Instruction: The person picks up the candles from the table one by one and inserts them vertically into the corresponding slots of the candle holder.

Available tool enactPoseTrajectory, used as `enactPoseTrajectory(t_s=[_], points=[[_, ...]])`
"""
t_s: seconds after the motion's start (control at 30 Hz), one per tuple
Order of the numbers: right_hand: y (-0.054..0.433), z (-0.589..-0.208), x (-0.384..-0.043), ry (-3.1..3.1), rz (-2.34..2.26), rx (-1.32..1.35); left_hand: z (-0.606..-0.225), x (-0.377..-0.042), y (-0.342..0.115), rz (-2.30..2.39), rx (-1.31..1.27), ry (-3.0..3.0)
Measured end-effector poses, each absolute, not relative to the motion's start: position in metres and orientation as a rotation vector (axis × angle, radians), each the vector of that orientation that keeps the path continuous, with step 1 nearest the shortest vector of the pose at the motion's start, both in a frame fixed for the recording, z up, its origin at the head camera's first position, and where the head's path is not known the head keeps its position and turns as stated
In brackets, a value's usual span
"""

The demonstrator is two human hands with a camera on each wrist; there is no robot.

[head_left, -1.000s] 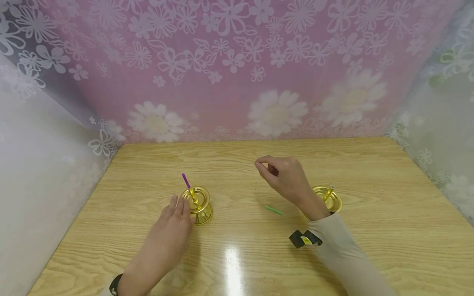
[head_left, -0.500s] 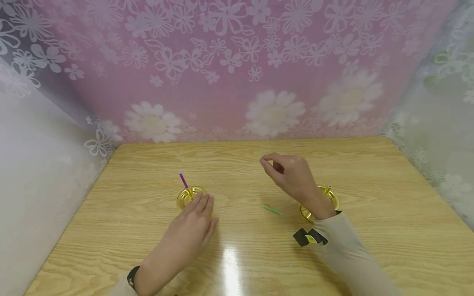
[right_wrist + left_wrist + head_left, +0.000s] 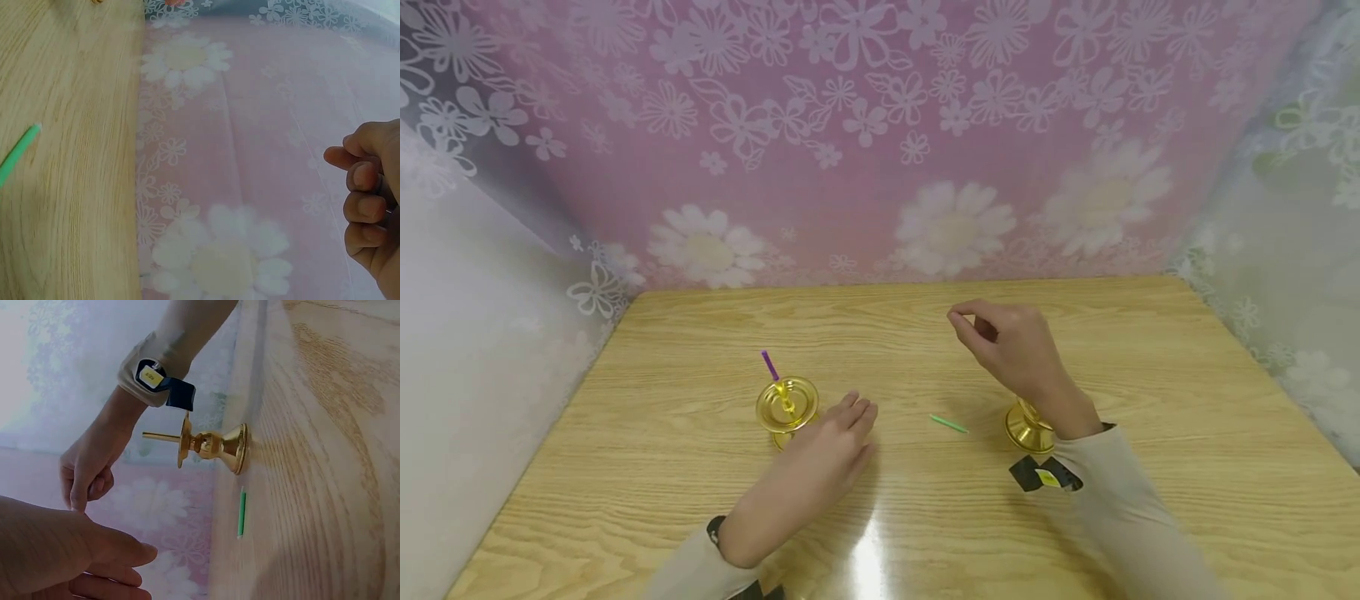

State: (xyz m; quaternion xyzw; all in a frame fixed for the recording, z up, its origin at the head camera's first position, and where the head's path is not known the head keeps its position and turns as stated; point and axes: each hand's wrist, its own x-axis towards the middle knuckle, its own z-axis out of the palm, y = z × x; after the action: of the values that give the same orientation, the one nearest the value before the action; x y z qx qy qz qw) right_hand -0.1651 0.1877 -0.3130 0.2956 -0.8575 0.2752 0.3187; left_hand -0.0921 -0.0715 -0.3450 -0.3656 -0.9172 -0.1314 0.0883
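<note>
My left hand [image 3: 820, 454], its fingers extended, hovers just right of the left gold candle holder [image 3: 764, 407] and overlaps its base in the head view. A purple candle [image 3: 770, 365] leans from that holder's stem. My right hand [image 3: 1018, 350] is raised over the right gold candle holder [image 3: 1028, 435], thumb tip against forefinger. The right wrist view shows its other fingers [image 3: 365, 206] curled, with nothing visible in them. My right forearm hides that holder's top in the head view; the left wrist view shows its bare gold stem [image 3: 160, 437]. A green candle [image 3: 949, 423] lies between the holders.
The wood-grain table [image 3: 880, 333] runs back to a pink flowered cloth [image 3: 850, 200]. Pale flowered sheets stand at the left [image 3: 475, 333] and right [image 3: 1277, 275]. A camera [image 3: 1047, 475] is strapped to my right wrist.
My left hand has swept rightward across the front of the left holder, away from its left side. My right hand has drifted slightly right and up. The holders and candles stay put.
</note>
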Motion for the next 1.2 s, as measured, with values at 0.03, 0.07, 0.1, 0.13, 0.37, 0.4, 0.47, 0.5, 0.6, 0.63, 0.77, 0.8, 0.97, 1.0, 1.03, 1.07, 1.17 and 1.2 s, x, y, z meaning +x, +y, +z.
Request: enactPoseTrajectory(t_s=[0.03, 0.07, 0.1, 0.13, 0.37, 0.4, 0.47, 0.5, 0.6, 0.63, 0.77, 0.8, 0.97, 1.0, 1.03, 1.07, 1.17, 1.2], points=[[0.189, -0.313, -0.165, -2.258, 0.724, 0.772, -0.347, -0.094, -0.070, -0.397, -1.098, -2.723], [0.190, -0.312, -0.165, -2.262, 0.723, 0.766, -0.349, -0.095, -0.069, -0.399, -1.109, -2.719], [0.192, -0.312, -0.165, -2.268, 0.721, 0.760, -0.350, -0.096, -0.068, -0.403, -1.118, -2.716], [0.193, -0.312, -0.164, -2.271, 0.719, 0.755, -0.351, -0.097, -0.067, -0.406, -1.127, -2.709], [0.203, -0.310, -0.160, -2.292, 0.690, 0.737, -0.360, -0.105, -0.061, -0.403, -1.180, -2.653], [0.205, -0.309, -0.160, -2.296, 0.687, 0.733, -0.361, -0.107, -0.061, -0.404, -1.185, -2.638], [0.209, -0.308, -0.159, -2.306, 0.675, 0.723, -0.363, -0.109, -0.059, -0.408, -1.194, -2.609], [0.211, -0.308, -0.159, -2.312, 0.670, 0.717, -0.365, -0.110, -0.058, -0.407, -1.196, -2.601], [0.217, -0.307, -0.158, -2.324, 0.653, 0.698, -0.367, -0.113, -0.056, -0.425, -1.194, -2.604], [0.219, -0.306, -0.157, -2.328, 0.643, 0.694, -0.368, -0.114, -0.055, -0.427, -1.194, -2.610], [0.230, -0.305, -0.156, -2.340, 0.607, 0.669, -0.372, -0.118, -0.049, -0.443, -1.193, -2.638], [0.233, -0.305, -0.156, -2.342, 0.600, 0.663, -0.373, -0.120, -0.048, -0.453, -1.196, -2.643], [0.252, -0.308, -0.155, -2.345, 0.578, 0.627, -0.379, -0.129, -0.038, -0.517, -1.215, -2.666], [0.256, -0.309, -0.155, -2.343, 0.578, 0.622, -0.380, -0.131, -0.036, -0.518, -1.221, -2.664], [0.259, -0.311, -0.155, -2.342, 0.575, 0.617, -0.382, -0.133, -0.034, -0.526, -1.227, -2.659], [0.262, -0.312, -0.155, -2.341, 0.575, 0.610, -0.383, -0.135, -0.033, -0.530, -1.233, -2.651], [0.270, -0.316, -0.156, -2.340, 0.571, 0.590, -0.388, -0.140, -0.028, -0.531, -1.252, -2.626], [0.272, -0.317, -0.156, -2.341, 0.568, 0.584, -0.388, -0.141, -0.026, -0.534, -1.259, -2.618]])
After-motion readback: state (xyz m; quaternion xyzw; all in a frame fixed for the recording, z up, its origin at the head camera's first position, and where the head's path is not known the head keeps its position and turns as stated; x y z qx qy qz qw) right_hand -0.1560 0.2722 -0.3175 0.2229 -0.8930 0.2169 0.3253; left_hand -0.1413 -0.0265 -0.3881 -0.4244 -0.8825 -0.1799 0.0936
